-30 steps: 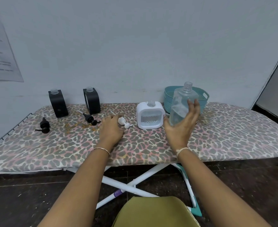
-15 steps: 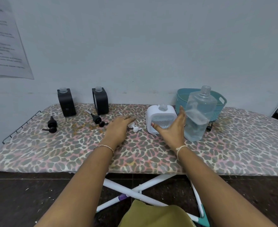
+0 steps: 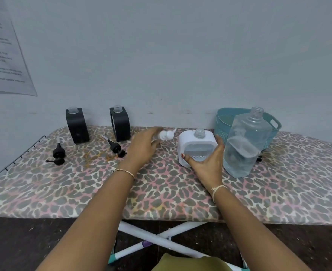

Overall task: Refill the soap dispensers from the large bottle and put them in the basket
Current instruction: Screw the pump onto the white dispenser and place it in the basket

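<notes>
A white soap dispenser [image 3: 197, 146] stands at centre right of the frame on a leopard-print ironing board [image 3: 161, 192]. Its neck is open and clear liquid shows through its front window. The right hand [image 3: 206, 163] grips its lower body, thumb across the front and fingers curled round the right side.

Just left of the dispenser, the left hand [image 3: 143, 147] holds a white pump [image 3: 166, 134] at its fingertips. The hand is blurred, so the exact pinch is hard to make out. The pump is close to the open neck but not on it.

The large bottle [image 3: 245, 145], clear, uncapped and partly full, stands upright immediately right of the dispenser. Behind it, against the wall, sits a teal basket [image 3: 274, 124].

In the upper left part of the board two black dispensers [image 3: 77, 126] stand side by side near the wall with open necks. Two black pumps [image 3: 58, 154] lie in front of them. A printed sheet [image 3: 2, 55] hangs on the wall at upper left.

The step in hand looks like closing the filled white dispenser. The next move calls for lining the pump's tube up over the narrow neck, lowering it in, and twisting it tight while the right hand keeps the body from turning. The dispenser can then go into the basket; the black pair appear unfinished.
</notes>
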